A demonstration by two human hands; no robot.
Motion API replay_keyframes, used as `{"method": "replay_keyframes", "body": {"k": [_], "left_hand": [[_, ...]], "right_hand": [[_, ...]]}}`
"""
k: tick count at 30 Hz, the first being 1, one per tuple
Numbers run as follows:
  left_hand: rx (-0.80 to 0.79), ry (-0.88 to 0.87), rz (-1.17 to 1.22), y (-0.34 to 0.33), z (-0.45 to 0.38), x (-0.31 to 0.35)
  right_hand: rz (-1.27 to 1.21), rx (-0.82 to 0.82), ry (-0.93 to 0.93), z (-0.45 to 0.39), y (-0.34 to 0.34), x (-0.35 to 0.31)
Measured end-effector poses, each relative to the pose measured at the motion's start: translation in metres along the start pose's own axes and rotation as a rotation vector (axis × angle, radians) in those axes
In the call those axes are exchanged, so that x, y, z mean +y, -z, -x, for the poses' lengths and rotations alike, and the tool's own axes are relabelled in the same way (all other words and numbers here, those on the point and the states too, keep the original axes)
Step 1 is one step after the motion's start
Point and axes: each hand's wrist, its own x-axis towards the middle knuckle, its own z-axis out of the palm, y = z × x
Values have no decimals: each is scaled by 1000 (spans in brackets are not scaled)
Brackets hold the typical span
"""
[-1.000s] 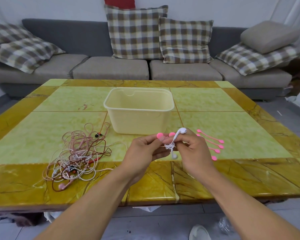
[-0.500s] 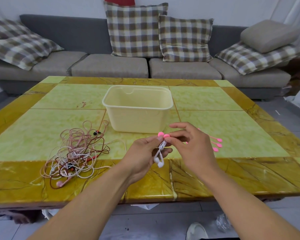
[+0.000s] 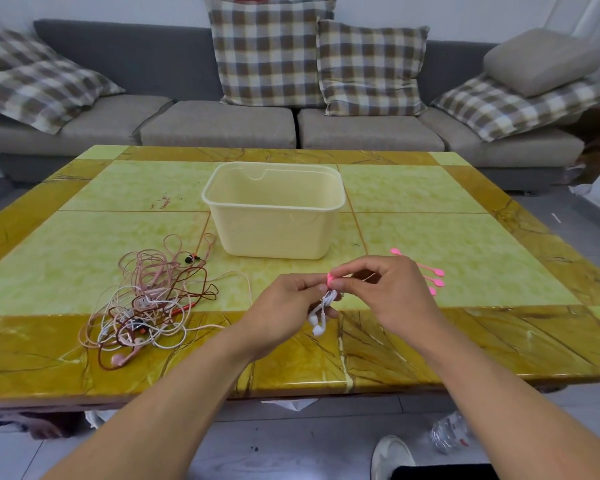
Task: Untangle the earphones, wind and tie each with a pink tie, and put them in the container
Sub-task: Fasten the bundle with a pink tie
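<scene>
Just in front of the container, my left hand grips the wound white earphones while my right hand pinches the pink tie at its ends. The limp, light cord would likely spring loose unless held at the bundle's waist.

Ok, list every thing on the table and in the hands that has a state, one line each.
Cream plastic container: upright, open-topped, nothing visible inside.
White wound earphones: bundled, held above the table, earbuds dangling.
Pink tie with round ends: pinched at the bundle by both hands.
Tangled pile of pink, white and brown earphone cables: knotted together, lying on the table.
Spare pink ties: loose on the table, partly hidden.
Left hand: holds the bundle.
Right hand: pinches the tie.
</scene>
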Motion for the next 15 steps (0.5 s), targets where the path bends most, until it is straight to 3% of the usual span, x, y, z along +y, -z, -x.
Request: {"method": "replay_keyframes", "body": {"k": [15], "left_hand": [[35,58,231,-5,-2,-8]], "right_hand": [[86,-6,44,-1,-3,3]]}}
